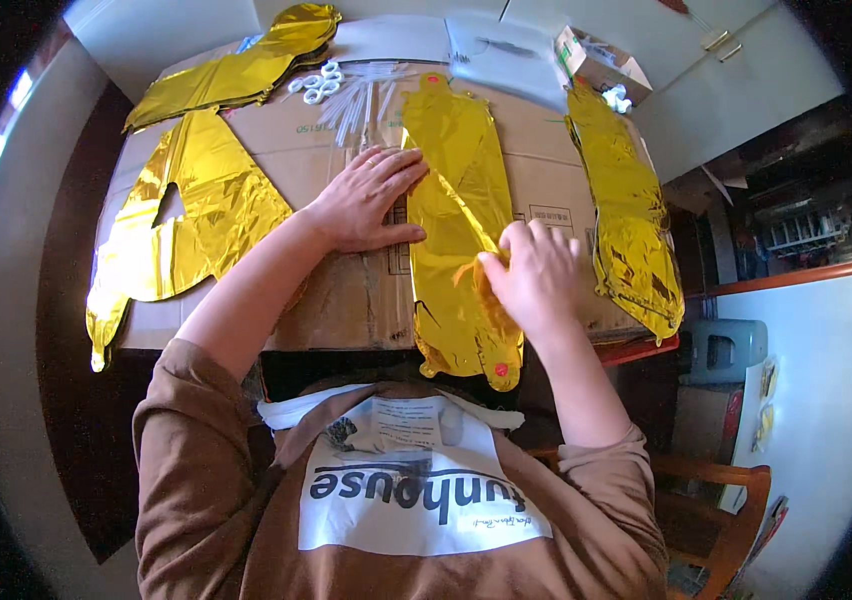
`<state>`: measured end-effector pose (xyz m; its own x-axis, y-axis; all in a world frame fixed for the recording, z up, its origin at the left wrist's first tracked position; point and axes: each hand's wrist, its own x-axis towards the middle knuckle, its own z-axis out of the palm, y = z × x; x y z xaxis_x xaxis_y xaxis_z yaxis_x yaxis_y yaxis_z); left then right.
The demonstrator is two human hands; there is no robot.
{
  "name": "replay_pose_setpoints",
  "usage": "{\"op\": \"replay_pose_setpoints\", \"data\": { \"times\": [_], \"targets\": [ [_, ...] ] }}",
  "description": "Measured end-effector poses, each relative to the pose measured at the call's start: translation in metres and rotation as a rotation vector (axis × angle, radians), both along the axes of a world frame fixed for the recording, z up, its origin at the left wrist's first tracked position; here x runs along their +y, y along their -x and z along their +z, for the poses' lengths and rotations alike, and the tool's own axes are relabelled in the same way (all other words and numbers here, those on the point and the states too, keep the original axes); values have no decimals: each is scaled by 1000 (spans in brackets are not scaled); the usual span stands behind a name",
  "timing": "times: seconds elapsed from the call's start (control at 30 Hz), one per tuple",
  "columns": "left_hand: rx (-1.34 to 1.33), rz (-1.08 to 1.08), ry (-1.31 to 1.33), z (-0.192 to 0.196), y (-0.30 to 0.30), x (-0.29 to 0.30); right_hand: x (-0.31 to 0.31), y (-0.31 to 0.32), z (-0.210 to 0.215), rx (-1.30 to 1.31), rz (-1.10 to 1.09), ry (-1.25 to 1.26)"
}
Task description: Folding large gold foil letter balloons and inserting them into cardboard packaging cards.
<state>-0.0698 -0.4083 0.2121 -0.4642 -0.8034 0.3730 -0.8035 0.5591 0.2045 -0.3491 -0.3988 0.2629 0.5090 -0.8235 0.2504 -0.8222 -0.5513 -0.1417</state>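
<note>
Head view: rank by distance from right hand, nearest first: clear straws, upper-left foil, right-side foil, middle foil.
1. Middle foil, touched by the right hand
2. Right-side foil, off to the right
3. Clear straws, up and left
4. Upper-left foil, farther left, near the top

Wooden chair (752, 505) and grey plastic stool (749, 346) at right, white cabinet (756, 92) farther back.

Cardboard (536, 178) free beyond right hand (536, 275); straws (359, 108) (loose) obstruct beyond left hand (368, 200).
</note>
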Motion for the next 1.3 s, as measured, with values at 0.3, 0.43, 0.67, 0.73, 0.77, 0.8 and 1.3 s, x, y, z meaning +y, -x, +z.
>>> {"op": "replay_pose_setpoints", "data": {
  "times": [0.3, 0.43, 0.67, 0.73, 0.77, 0.8, 1.3],
  "targets": [
    [-45, -29, 67, 3, -2, -5, 31, -40, -31, -95, 548, 94],
    [-8, -30, 21, 5, -8, -14, 35, -37, -35, -87, 528, 62],
    [-49, 43, -69, 9, -19, -35, 38, -37, -34, -101, 522, 12],
    [-69, 49, -64, 9, -18, -37, 39, -33, -34, -108, 538, -1],
    [-77, 54, -53, 9, -19, -36, 40, -30, -33, -108, 555, 2],
    [-86, 59, -42, 7, -19, -36, 42, -26, -32, -109, 573, 5],
    [15, 51, -35, 7, -16, -37, 69, -9, -24, -33, 517, -100]
  ]
}}
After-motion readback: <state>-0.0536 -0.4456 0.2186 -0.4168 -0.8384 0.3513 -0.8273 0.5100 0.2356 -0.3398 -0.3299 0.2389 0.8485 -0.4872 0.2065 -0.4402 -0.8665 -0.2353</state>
